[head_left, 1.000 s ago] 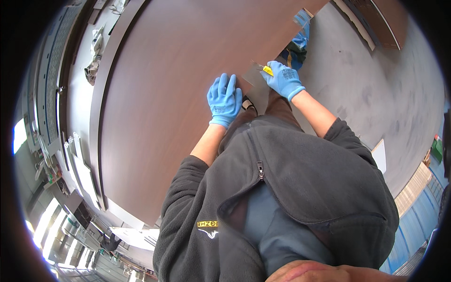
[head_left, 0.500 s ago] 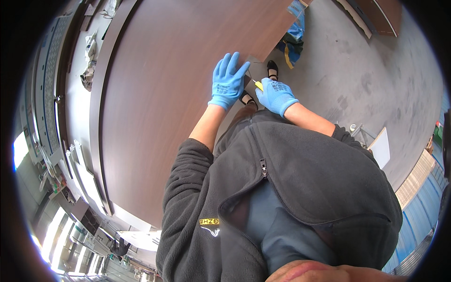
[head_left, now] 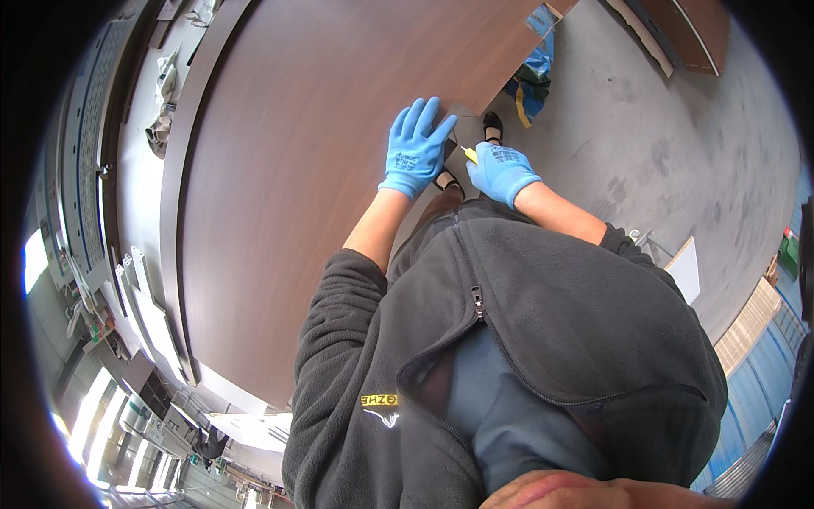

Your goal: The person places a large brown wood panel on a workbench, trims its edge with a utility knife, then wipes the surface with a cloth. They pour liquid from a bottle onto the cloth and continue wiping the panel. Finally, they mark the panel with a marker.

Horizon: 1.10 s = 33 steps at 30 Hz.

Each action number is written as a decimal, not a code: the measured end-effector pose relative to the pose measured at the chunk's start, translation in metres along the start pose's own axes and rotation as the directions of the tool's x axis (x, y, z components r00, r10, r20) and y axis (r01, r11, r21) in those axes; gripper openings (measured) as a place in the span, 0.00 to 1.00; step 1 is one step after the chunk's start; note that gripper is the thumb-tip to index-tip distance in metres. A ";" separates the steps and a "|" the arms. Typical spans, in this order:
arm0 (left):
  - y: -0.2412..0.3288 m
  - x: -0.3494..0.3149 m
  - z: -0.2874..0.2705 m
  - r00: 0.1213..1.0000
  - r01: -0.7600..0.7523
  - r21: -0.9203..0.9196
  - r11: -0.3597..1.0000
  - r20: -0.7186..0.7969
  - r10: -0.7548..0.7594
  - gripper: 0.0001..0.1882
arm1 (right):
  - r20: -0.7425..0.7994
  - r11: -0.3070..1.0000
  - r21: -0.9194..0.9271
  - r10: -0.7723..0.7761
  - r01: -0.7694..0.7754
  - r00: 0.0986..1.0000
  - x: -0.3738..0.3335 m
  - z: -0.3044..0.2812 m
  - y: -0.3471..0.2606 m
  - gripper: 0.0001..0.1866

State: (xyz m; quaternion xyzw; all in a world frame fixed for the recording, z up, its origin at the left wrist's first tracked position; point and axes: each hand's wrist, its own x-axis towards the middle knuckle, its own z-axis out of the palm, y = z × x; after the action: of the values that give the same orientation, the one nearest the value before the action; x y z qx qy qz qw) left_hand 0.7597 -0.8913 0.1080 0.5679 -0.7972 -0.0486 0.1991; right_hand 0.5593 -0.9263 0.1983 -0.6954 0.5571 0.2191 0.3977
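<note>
A brown wood-grain panel (head_left: 280,187) lies under the gloved left hand (head_left: 413,161), which rests flat, released, fingers straight. Just right, a thin-tipped yellow hand tool (head_left: 471,155) is grasped by the gloved right hand (head_left: 502,173).

Brown panel (head_left: 297,187): large, flat and smooth, with faint wood grain; it lay face up, left of the person's legs.
Panel edge: the right one was interrupted by a small gap just beside the left hand (head_left: 415,153).
Yellow-handled tool (head_left: 471,155): it was gripped in the right hand (head_left: 503,173), slim tip slanting toward that edge; contact could not be told.
</note>
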 end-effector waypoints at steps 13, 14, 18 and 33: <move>0.001 0.000 -0.001 0.999 -0.006 0.027 1.000 0.050 0.004 0.31 | 0.089 0.997 -0.077 -0.010 0.017 0.996 0.011 -0.010 -0.002 0.18; 0.001 0.000 -0.001 0.999 -0.003 0.017 1.000 0.049 0.002 0.31 | 0.080 0.998 -0.067 -0.005 0.011 0.997 0.013 -0.009 -0.002 0.17; 0.001 0.001 -0.002 0.997 0.007 0.007 1.000 0.078 -0.008 0.30 | 0.063 0.999 -0.036 0.008 -0.006 0.998 0.016 -0.005 0.000 0.16; 0.000 0.003 0.000 0.994 0.011 0.044 0.999 0.110 -0.016 0.29 | 0.011 1.000 -0.015 -0.010 0.010 1.000 0.007 -0.003 0.000 0.16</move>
State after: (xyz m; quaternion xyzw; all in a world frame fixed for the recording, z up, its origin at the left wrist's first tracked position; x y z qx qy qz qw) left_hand 0.7592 -0.8937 0.1089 0.5740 -0.8039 -0.0637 0.1421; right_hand 0.5612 -0.9332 0.1951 -0.6999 0.5498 0.2250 0.3964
